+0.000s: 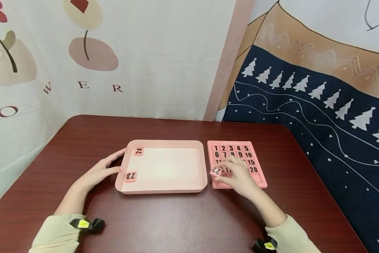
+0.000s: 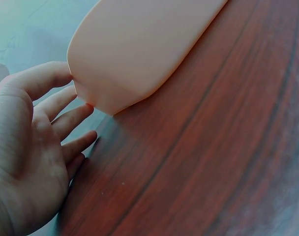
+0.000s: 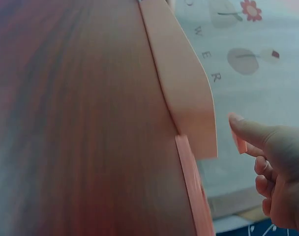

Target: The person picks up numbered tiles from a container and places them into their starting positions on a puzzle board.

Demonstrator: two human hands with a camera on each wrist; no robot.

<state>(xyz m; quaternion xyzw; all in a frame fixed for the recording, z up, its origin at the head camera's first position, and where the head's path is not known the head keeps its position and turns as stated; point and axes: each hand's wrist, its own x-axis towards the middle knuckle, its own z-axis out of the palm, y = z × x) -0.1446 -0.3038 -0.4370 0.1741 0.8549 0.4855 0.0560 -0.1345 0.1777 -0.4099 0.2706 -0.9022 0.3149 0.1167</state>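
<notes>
My right hand [image 1: 238,175] pinches a pink number tile [image 1: 216,171] marked 22 between thumb and fingers, above the left side of a pink number board [image 1: 260,181]. Rows of numbered tiles up to 20 show in the board; the hand hides part of its lower rows. In the right wrist view the pinched tile [image 3: 239,142] is seen edge-on, apart from the board. My left hand [image 1: 97,173] touches the left end of a pink tray [image 1: 164,192] with fairly straight fingers. Inside the tray lie tile 24 [image 1: 139,151], turned sideways, and tile 23 [image 1: 130,176], upside down.
Tray and board stand side by side, a narrow gap between them, on a dark red wooden table [image 1: 177,218]. A pale printed cloth [image 1: 164,70] hangs behind the table, and a navy cloth with white trees [image 1: 303,116] hangs at the right.
</notes>
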